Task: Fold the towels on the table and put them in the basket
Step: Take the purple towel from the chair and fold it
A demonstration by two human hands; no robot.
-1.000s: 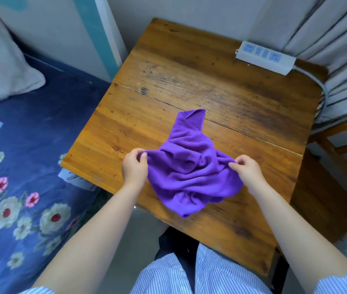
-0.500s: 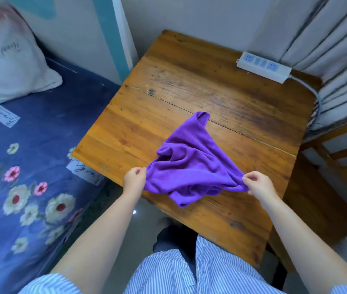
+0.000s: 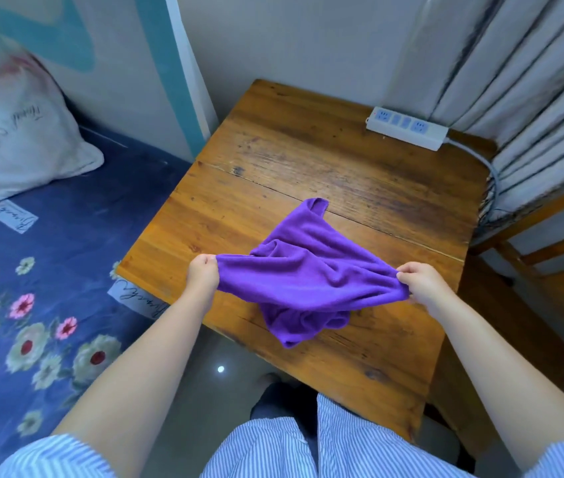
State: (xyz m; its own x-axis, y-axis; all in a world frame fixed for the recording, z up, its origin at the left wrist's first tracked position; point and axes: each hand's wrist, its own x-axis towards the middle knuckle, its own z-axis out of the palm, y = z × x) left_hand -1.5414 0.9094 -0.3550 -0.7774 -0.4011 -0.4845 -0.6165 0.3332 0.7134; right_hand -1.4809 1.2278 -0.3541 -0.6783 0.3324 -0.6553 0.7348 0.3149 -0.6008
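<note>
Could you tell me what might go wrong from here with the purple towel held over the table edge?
1. The purple towel is still bunched between the left hand and right hand, so folding now could trap creases.
2. Its low corner hangs near the front edge of the table and may slide off toward the floor.
3. No basket is in view, so placing may need a search.
</note>
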